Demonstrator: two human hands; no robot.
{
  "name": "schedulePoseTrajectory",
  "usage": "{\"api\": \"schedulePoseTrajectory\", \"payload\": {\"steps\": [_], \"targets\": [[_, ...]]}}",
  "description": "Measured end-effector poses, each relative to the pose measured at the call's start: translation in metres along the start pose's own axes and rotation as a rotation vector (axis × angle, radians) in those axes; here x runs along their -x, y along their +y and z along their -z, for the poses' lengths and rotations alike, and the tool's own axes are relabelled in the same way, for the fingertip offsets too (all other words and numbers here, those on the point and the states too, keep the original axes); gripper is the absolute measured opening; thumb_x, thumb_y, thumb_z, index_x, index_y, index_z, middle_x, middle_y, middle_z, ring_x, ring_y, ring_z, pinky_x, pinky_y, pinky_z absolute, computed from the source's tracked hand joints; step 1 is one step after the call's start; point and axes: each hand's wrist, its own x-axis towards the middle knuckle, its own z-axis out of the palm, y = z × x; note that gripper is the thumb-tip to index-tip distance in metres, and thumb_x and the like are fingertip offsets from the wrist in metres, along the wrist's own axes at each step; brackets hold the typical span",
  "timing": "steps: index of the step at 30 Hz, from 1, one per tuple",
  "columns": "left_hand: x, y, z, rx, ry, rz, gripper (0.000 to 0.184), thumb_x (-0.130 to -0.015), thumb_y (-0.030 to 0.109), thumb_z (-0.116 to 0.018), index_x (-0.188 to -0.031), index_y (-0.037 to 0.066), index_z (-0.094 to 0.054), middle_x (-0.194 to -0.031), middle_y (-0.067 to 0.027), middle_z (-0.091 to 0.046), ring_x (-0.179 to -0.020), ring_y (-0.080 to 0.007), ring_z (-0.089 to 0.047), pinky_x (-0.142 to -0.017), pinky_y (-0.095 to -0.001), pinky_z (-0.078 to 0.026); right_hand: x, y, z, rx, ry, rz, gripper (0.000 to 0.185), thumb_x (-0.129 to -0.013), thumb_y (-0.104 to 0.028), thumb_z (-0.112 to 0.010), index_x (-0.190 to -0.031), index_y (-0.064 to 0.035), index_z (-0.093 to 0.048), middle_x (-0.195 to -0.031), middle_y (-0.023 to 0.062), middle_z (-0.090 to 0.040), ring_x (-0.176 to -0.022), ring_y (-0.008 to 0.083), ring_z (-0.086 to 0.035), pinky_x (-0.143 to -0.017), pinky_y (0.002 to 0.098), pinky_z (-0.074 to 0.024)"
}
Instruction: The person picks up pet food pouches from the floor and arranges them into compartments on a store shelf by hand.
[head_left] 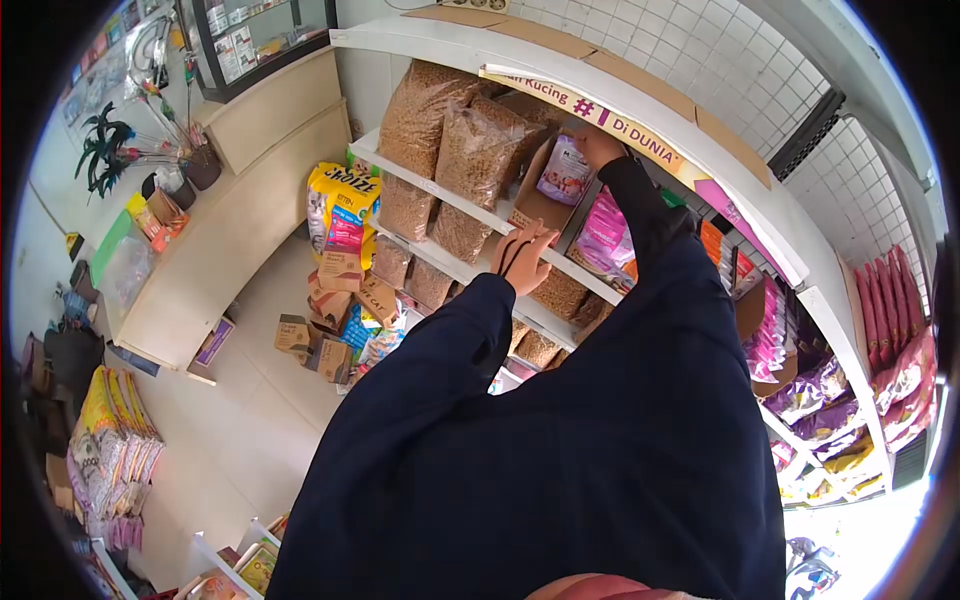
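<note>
My right hand reaches onto the upper shelf, beside the top of a purple-and-white pouch. Its fingertips are hard to make out, so I cannot tell whether they grip the pouch. That pouch leans inside an open cardboard box. Lower down, my left hand rests by the box's front and the shelf edge, its fingers stretched and a little apart, a dark band round it. Large clear bags of brown kibble stand left of the box. Pink bags stand to its right.
A yellow bag and several small cardboard cartons stand on the floor to the left. A curved counter runs behind them. A printed strip hangs along the unit's top edge, above my right forearm. Stacked bags lie at far left.
</note>
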Motion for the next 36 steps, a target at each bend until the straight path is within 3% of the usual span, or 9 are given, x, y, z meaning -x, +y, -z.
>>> {"api": "schedulePoseTrajectory", "payload": {"steps": [1,2,13,24,25,27,28,31,36], "targets": [[0.001,0.000,-0.001,-0.017,0.044,-0.035,0.056,-0.072,0.019,-0.062,-0.125,0.016,-0.043,-0.130,-0.0173,-0.037,-0.111,-0.0339,-0.043,-0.096,-0.0416,-0.033,-0.006,0.006,-0.005,0.008,-0.052,-0.041,0.029,-0.075,-0.016,-0.052,-0.099,-0.0048,-0.061,-0.119,0.0216,-0.047,-0.115,0.0387,-0.039,-0.100,0.0441,-0.0256],[0.001,0.000,-0.002,-0.020,0.040,-0.034,0.056,-0.072,0.019,-0.062,-0.125,0.016,-0.043,-0.130,-0.0173,-0.037,-0.111,-0.0339,-0.043,-0.096,-0.0416,-0.033,-0.012,0.010,-0.012,0.051,-0.018,-0.059,0.032,-0.074,-0.016,-0.052,-0.103,-0.0029,-0.058,-0.120,0.0224,-0.046,-0.116,0.0387,-0.037,-0.100,0.0445,-0.0252],[0.002,0.003,0.002,-0.109,0.109,-0.077,0.059,-0.066,0.007,-0.062,-0.123,0.016,-0.045,-0.125,-0.0149,-0.043,-0.111,-0.0306,-0.044,-0.093,-0.0407,-0.035,-0.031,0.024,-0.042,0.057,0.164,-0.079,0.029,-0.070,-0.008,-0.051,-0.097,-0.0073,-0.062,-0.105,0.0194,-0.053,-0.102,0.0353,-0.047,-0.089,0.0418,-0.0348],[0.002,0.001,0.002,-0.086,0.062,-0.073,0.060,-0.069,0.008,-0.060,-0.125,0.019,-0.041,-0.128,-0.0127,-0.039,-0.110,-0.0301,-0.044,-0.092,-0.0436,-0.034,-0.028,0.031,-0.058,0.092,0.300,0.029,0.032,-0.065,0.000,-0.050,-0.090,-0.0117,-0.066,-0.090,0.0165,-0.061,-0.088,0.0318,-0.057,-0.078,0.0390,-0.0444],[0.002,0.001,0.002,-0.086,0.056,-0.069,0.060,-0.069,0.008,-0.060,-0.125,0.019,-0.041,-0.128,-0.0127,-0.039,-0.110,-0.0300,-0.043,-0.092,-0.0436,-0.034,-0.028,0.032,-0.062,0.136,0.238,0.045,0.032,-0.065,0.001,-0.050,-0.090,-0.0121,-0.067,-0.088,0.0162,-0.061,-0.086,0.0315,-0.058,-0.077,0.0388,-0.0453],[0.002,0.002,0.003,-0.097,0.056,-0.079,0.061,-0.069,0.009,-0.059,-0.126,0.019,-0.040,-0.129,-0.0129,-0.039,-0.110,-0.0302,-0.044,-0.092,-0.0431,-0.034,-0.037,0.036,-0.070,0.311,-0.192,0.108,0.044,-0.065,0.005,-0.046,-0.098,-0.0159,-0.066,-0.098,0.0174,-0.060,-0.092,0.0313,-0.057,-0.081,0.0388,-0.0447],[0.002,0.002,0.002,-0.097,0.048,-0.069,0.061,-0.069,0.009,-0.059,-0.126,0.019,-0.040,-0.129,-0.0130,-0.038,-0.110,-0.0301,-0.044,-0.092,-0.0429,-0.034,-0.024,0.033,-0.057,0.217,-0.229,0.119,0.052,-0.065,0.005,-0.046,-0.109,-0.0187,-0.061,-0.106,0.0181,-0.057,-0.098,0.0313,-0.055,-0.086,0.0390,-0.0433],[0.003,0.002,0.002,-0.094,0.045,-0.064,0.062,-0.069,0.009,-0.059,-0.126,0.019,-0.039,-0.129,-0.0131,-0.038,-0.109,-0.0301,-0.044,-0.091,-0.0424,-0.034,-0.021,0.006,-0.044,0.363,-0.320,0.071,0.054,-0.065,0.004,-0.047,-0.114,-0.0180,-0.057,-0.108,0.0182,-0.056,-0.100,0.0311,-0.054,-0.088,0.0387,-0.0426],[0.004,0.003,0.005,-0.090,0.046,-0.061,0.063,-0.068,0.008,-0.060,-0.126,0.020,-0.040,-0.129,-0.0132,-0.039,-0.107,-0.0300,-0.046,-0.090,-0.0419,-0.035,-0.029,0.020,-0.065,0.366,-0.299,0.035,0.056,-0.065,0.003,-0.048,-0.117,-0.0170,-0.054,-0.109,0.0183,-0.056,-0.100,0.0314,-0.054,-0.088,0.0389,-0.0425]]}}
